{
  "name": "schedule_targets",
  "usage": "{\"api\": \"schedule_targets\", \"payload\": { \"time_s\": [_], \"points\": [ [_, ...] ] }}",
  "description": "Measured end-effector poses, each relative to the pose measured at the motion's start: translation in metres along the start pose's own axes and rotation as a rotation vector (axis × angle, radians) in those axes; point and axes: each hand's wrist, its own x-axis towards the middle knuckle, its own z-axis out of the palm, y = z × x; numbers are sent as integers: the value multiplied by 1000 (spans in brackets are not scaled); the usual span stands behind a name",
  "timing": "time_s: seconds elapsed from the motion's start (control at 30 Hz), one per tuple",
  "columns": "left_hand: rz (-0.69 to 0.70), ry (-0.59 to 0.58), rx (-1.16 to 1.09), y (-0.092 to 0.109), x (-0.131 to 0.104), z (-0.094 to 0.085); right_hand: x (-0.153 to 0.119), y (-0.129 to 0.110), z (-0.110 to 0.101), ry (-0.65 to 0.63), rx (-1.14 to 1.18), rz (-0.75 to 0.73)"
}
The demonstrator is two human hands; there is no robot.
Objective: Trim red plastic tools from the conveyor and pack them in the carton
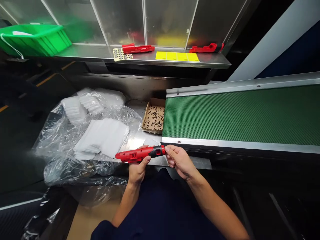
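A long red tool housing (133,155) with a black section near its right end lies level in front of my body. My left hand (138,168) is wrapped round its middle from below, the thumb on the near side. At the red right end, the fingertips of my right hand (178,160) press together against the tip; whether they also pinch a small part is hidden. Just beyond the housing, to the left, are stacked white foam sheets (102,136) on clear plastic wrap (57,146).
A cardboard tray (154,116) of small black pieces abuts a green conveyor belt (237,115). The metal shelf (95,51) above bears a green bin (40,40), yellow labels (177,56), a sticker sheet (119,54) and red parts (138,49), with another red part (206,48) at right.
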Motion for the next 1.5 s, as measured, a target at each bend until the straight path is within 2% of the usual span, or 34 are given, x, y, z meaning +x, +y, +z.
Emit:
{"api": "schedule_targets", "payload": {
  "time_s": [0.1,0.17,0.23,0.33,0.4,0.47,0.63,0.77,0.87,1.07,1.2,1.33,1.5],
  "points": [
    [-16,14,-95,4,2,3,6,-5,0,148,-104,-208],
    [-34,25,-159,7,3,4,20,-15,1,245,-242,-380],
    [-50,45,-202,10,4,5,39,-28,3,288,-394,-475],
    [-47,102,-222,13,2,3,56,-41,7,266,-569,-513],
    [-25,138,-217,14,0,1,51,-41,9,216,-630,-556],
    [13,147,-191,14,-3,-2,33,-36,11,170,-655,-589],
    [125,87,-60,10,-16,-11,-8,-19,14,34,-610,-454],
    [161,-24,85,5,-30,-19,-16,-13,15,-110,-525,-311],
    [163,-89,135,2,-39,-23,-20,-10,12,-190,-463,-263],
    [191,-153,154,-2,-48,-28,-30,2,9,-149,-399,-233],
    [206,-148,210,0,-50,-30,-35,4,11,-137,-299,-175],
    [252,-140,302,11,-54,-24,-37,0,8,-165,-234,-108],
    [350,-170,411,27,-57,-12,-34,3,6,-159,-271,-137]
  ]
}}
